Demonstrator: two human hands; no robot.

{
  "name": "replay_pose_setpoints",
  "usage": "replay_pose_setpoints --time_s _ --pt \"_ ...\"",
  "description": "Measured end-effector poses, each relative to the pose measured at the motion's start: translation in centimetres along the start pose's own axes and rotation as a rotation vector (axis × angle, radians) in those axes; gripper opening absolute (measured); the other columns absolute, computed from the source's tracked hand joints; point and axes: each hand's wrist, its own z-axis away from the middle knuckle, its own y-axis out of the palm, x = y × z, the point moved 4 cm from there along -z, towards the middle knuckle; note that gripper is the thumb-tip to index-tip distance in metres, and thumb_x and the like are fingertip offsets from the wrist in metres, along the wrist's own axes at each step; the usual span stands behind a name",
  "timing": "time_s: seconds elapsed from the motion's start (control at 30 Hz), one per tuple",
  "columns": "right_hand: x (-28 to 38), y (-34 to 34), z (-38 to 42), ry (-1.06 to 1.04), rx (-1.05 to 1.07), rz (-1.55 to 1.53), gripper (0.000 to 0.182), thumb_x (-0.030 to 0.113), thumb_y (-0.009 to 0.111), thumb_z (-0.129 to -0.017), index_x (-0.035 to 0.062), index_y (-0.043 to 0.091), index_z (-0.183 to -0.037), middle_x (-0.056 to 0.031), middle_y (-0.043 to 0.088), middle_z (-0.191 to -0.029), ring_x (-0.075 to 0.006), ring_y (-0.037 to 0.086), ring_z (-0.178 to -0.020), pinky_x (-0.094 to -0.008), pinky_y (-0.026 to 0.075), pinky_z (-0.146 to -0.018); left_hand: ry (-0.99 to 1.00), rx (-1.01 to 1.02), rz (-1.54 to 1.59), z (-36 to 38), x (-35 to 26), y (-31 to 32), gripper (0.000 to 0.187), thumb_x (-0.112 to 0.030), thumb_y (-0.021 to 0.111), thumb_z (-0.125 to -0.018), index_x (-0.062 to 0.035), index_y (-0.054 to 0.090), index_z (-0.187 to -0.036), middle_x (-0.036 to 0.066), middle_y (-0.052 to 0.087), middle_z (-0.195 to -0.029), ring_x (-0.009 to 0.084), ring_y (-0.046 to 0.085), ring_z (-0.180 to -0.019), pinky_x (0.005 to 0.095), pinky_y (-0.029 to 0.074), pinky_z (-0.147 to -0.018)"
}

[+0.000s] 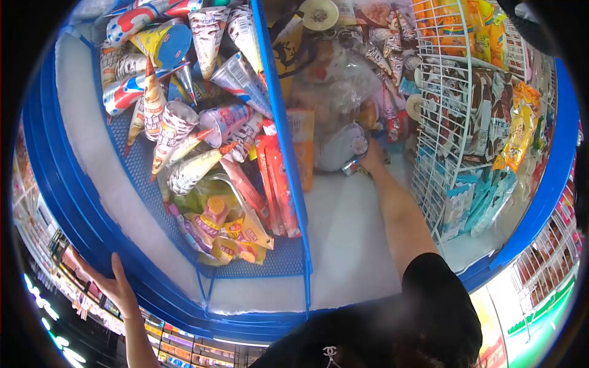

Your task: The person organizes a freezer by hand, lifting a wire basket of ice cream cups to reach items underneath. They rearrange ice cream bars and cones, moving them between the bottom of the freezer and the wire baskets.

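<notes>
My right hand (372, 158) reaches down into the middle section of a blue-rimmed freezer (80, 202). Its fingers are closed on a small shiny packet (351, 167), beside a white bag (341, 149). My left hand (116, 287) is at the freezer's outer rim on the lower left, fingers apart, with nothing in it. A blue mesh basket (283, 251) on the left holds several ice cream cones (178, 126), red packets (277, 184) and a clear bag of yellow and pink sweets (224, 230).
A white wire rack (438, 132) on the right holds brown, orange and blue packages. Frost lines the freezer walls. Cones, round tubs (320, 13) and plastic bags lie at the back of the middle section. Store shelves (178, 343) stand beyond the rim.
</notes>
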Motion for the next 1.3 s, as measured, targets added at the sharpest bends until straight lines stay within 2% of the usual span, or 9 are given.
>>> replay_pose_setpoints --time_s 0.07,0.17,0.23,0.53,0.7,0.83,1.03,1.1,1.3 --pt "2.9 -2.5 1.5 0.193 0.121 0.032 0.064 0.029 0.080 -0.072 0.0094 0.056 -0.128 -0.0171 0.059 -0.128 -0.0346 0.051 -0.122 -0.0464 0.039 -0.101 0.047 0.005 -0.044 0.0 -0.2 0.1 0.079 -0.022 0.064 -0.095 -0.0044 0.016 -0.155 0.022 0.021 -0.158 0.0362 0.022 -0.146 0.0486 0.021 -0.118" --pt "6.6 -5.9 4.2 0.070 -0.284 0.226 0.062 0.017 0.083 -0.067 0.0106 0.059 -0.123 -0.0154 0.063 -0.118 -0.0338 0.054 -0.118 -0.0460 0.042 -0.099 0.033 -0.015 0.014 -0.1 -0.9 0.0 0.083 -0.019 0.067 -0.091 -0.0005 0.016 -0.154 0.022 0.023 -0.158 0.0355 0.024 -0.145 0.0478 0.022 -0.118" --pt "8.2 -7.4 4.5 -0.179 -0.472 -0.105 0.058 0.025 0.081 -0.069 0.0098 0.059 -0.122 -0.0089 0.063 -0.120 -0.0305 0.055 -0.116 -0.0539 0.035 -0.096 -0.018 -0.002 0.084 -0.1 -1.8 0.0 0.087 -0.018 0.070 -0.087 0.0001 0.016 -0.154 0.023 0.026 -0.156 0.0368 0.027 -0.144 0.0464 0.023 -0.118" --pt "47.9 -31.6 3.0 -0.989 -0.590 -0.250 0.050 0.019 0.072 -0.073 0.0160 0.061 -0.122 -0.0081 0.058 -0.095 -0.0307 0.054 -0.093 -0.0434 0.038 -0.085 -0.057 0.006 0.137 -0.2 -2.2 -1.2 0.090 -0.012 0.071 -0.082 0.0000 0.017 -0.153 0.025 0.031 -0.152 0.0382 0.033 -0.141 0.0429 0.030 -0.114" --pt "57.3 -28.9 -3.4 -1.065 -0.629 -0.223 0.053 0.015 0.071 -0.075 0.0124 0.056 -0.125 -0.0128 0.056 -0.125 -0.0333 0.051 -0.116 -0.0562 0.036 -0.097 0.008 -0.044 0.210 0.0 -1.2 -0.2 0.089 -0.013 0.072 -0.083 0.0017 0.020 -0.153 0.024 0.029 -0.155 0.0365 0.029 -0.144 0.0418 0.026 -0.117" --pt "51.2 -28.4 0.9 -1.064 -0.723 -0.613 0.041 0.007 0.064 -0.078 0.0133 0.060 -0.118 -0.0099 0.055 -0.129 -0.0318 0.049 -0.124 -0.0512 0.026 -0.109 0.072 -0.042 0.068 -0.1 -1.4 -0.4 0.085 -0.016 0.070 -0.087 0.0011 0.019 -0.153 0.023 0.028 -0.156 0.0357 0.026 -0.145 0.0436 0.021 -0.119" --pt "21.9 -16.2 -1.1 -0.138 -0.675 -0.455 0.035 0.007 0.065 -0.080 0.0063 0.061 -0.115 -0.0150 0.060 -0.118 -0.0367 0.055 -0.112 -0.0457 0.042 -0.097 0.122 -0.053 -0.010 -0.2 -0.1 0.0 0.078 -0.027 0.065 -0.095 -0.0040 0.021 -0.154 0.021 0.023 -0.158 0.0363 0.024 -0.146 0.0489 0.022 -0.119" --pt "10.8 -11.0 -4.2 0.182 -0.510 -0.341 0.050 0.011 0.070 -0.081 0.0010 0.053 -0.127 -0.0174 0.050 -0.136 -0.0328 0.046 -0.127 -0.0426 0.036 -0.107 0.107 -0.049 -0.057 -0.2 0.2 0.0 0.076 -0.027 0.064 -0.095 -0.0047 0.021 -0.154 0.021 0.023 -0.158 0.0368 0.024 -0.145 0.0489 0.023 -0.118" --pt "6.5 -12.2 -16.9 -0.037 -0.700 -0.207 0.089 0.030 0.083 -0.071 0.0000 0.038 -0.141 -0.0248 0.046 -0.136 -0.0424 0.039 -0.132 -0.0481 0.030 -0.112 0.003 -0.064 -0.173 0.0 -0.2 -0.2 0.075 -0.036 0.061 -0.095 -0.0077 0.023 -0.154 0.019 0.021 -0.159 0.0342 0.021 -0.147 0.0495 0.018 -0.120"
